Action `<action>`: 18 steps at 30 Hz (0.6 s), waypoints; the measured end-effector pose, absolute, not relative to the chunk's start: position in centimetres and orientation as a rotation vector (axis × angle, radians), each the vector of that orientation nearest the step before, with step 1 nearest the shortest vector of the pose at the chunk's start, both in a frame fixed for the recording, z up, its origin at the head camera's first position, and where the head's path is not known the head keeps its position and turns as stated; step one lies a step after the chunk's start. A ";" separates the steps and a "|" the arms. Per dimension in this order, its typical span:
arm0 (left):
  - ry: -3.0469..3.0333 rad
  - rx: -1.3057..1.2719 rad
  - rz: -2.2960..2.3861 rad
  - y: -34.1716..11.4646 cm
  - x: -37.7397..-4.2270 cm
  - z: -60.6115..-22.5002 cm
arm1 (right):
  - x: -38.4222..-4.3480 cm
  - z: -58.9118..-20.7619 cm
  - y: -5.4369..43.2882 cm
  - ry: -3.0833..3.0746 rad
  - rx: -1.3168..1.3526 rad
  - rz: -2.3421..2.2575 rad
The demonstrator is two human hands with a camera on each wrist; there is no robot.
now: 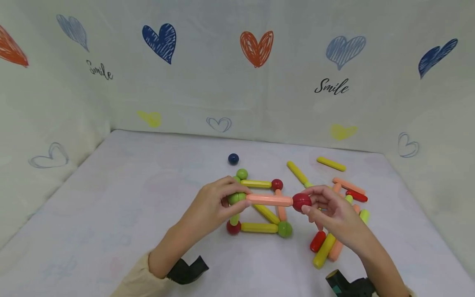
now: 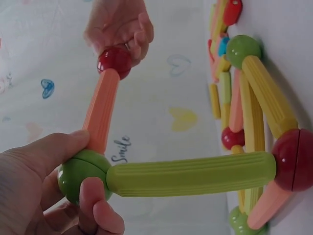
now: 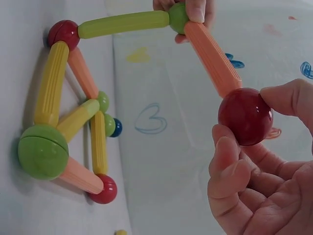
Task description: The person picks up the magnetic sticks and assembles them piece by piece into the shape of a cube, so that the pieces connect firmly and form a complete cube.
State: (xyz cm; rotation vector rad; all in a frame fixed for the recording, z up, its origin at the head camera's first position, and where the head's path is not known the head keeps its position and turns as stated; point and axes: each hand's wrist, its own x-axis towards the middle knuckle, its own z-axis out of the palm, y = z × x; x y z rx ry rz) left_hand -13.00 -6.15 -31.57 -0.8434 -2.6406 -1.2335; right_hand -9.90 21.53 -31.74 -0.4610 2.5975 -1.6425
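While the left hand (image 1: 215, 201) grips a green ball (image 1: 237, 199), the right hand (image 1: 334, 210) pinches a red ball (image 1: 302, 202) between thumb and fingers, and a salmon rod (image 1: 269, 200) bridges the two, touching both. From the green ball, a lime rod (image 2: 193, 174) runs down to another red ball (image 1: 233, 227), a corner of the ball-and-rod frame (image 1: 259, 227) on the table (image 1: 111, 198); more rods (image 1: 324, 251) lie near the right hand.

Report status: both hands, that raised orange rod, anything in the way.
Left hand pinching green ball, right hand pinching red ball. Orange rod held up, one ball at each end. Nothing seen blocking either hand.
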 end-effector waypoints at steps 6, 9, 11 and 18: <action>-2.652 -0.813 -1.214 -6.0 -13.0 -31.5 | -10.0 -31.6 22.1 2.575 -0.455 -1.602; -2.656 -0.787 -1.218 -6.1 -13.0 -31.5 | -10.0 -31.4 22.7 2.555 -0.506 -1.588; -2.662 -0.783 -1.221 -6.2 -13.0 -31.6 | -10.0 -31.3 23.4 2.567 -0.509 -1.577; -2.662 -0.792 -1.233 -6.2 -13.2 -31.6 | -10.3 -30.9 26.7 2.788 -0.330 -1.481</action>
